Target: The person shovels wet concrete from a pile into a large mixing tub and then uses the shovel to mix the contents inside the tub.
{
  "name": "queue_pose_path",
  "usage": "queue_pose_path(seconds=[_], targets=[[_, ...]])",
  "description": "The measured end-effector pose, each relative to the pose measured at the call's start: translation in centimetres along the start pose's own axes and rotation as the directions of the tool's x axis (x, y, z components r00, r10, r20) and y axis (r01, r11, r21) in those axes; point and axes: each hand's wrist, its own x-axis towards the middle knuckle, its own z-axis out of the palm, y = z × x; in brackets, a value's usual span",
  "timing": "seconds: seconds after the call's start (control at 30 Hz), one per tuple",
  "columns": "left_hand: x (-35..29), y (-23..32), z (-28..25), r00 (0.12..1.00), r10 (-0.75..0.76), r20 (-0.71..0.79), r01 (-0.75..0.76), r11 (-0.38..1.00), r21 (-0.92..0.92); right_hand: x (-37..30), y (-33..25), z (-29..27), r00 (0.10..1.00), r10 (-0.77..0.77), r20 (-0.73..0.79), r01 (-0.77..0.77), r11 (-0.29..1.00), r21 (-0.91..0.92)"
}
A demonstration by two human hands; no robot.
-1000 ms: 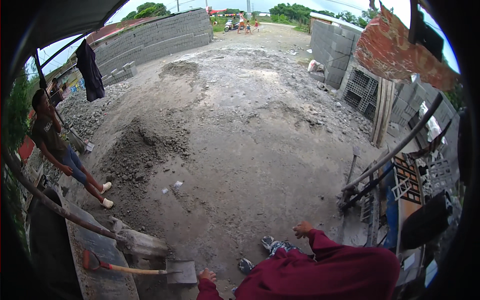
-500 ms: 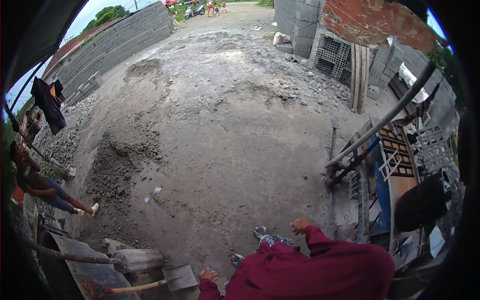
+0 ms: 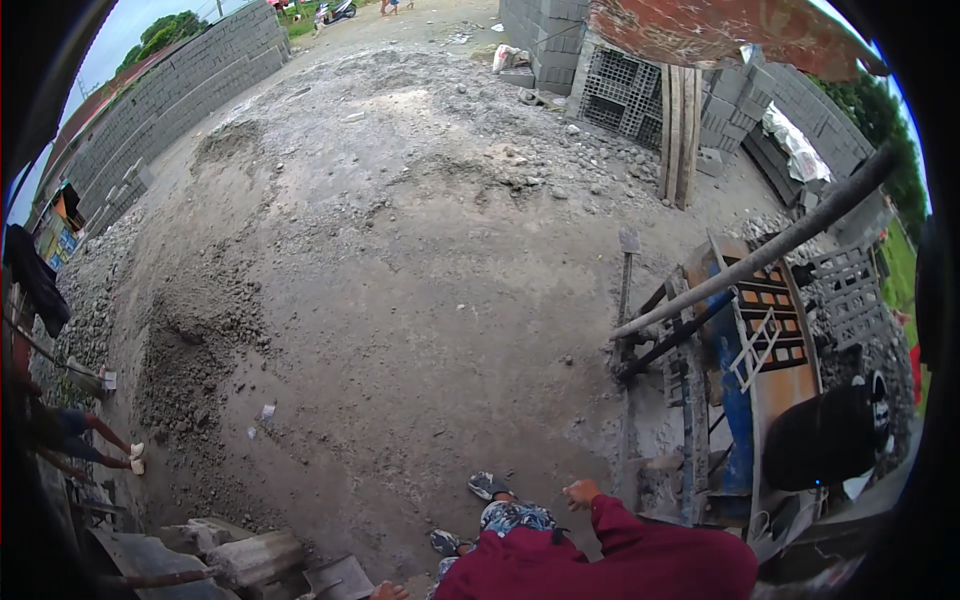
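Observation:
My right hand (image 3: 581,494) hangs beside my right thigh over the grey ground, its fingers loosely bent and a little apart with nothing in them. At the lower edge my left hand (image 3: 389,592) is partly cut off; its fingers are stretched out and hold nothing that shows. Closest to the left hand lies a shovel blade (image 3: 340,578), just to its left and apart from it. Maroon sleeves cover both arms. My shoes (image 3: 489,486) stand on the bare, dusty ground.
On the right stands a blue and rusty block-moulding machine (image 3: 735,400) with a long slanting pole (image 3: 760,255) and a black drum (image 3: 818,437). A dark gravel heap (image 3: 195,350) lies left. A person (image 3: 85,435) stands beyond it. Block walls (image 3: 180,100) edge the yard.
The view has shifted, so the yard sits further left and the machine shows more fully. My left hand has sunk toward the lower edge. One foot is further forward.

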Motion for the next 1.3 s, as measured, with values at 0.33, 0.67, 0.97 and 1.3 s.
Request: queue_pose_path(seconds=[0.33, 0.67, 0.97, 1.3], targets=[[-0.6, -4.4, -1.5, 0.986, -0.165, 0.023, 0.158, 0.886, -0.436, 3.9, -2.7, 1.7, 0.959, -0.270, 0.083, 0.277, 0.844, -0.459], [7.2, -11.4, -9.2, 0.970, -0.171, -0.170, -0.016, 0.657, -0.754, 1.8, -24.5, 21.8, 0.846, -0.386, 0.368, 0.521, 0.452, -0.724], [5.8, -13.1, -23.0, 0.817, -0.218, -0.534, -0.426, 0.396, -0.814, -3.5, -30.7, 40.6, 0.863, -0.199, 0.465, 0.465, 0.674, -0.574], [-9.6, -1.6, -48.1, 0.056, -0.401, -0.914, -0.951, 0.257, -0.171, -4.4, -50.0, 61.7, 0.730, -0.313, 0.608, 0.681, 0.414, -0.604]])
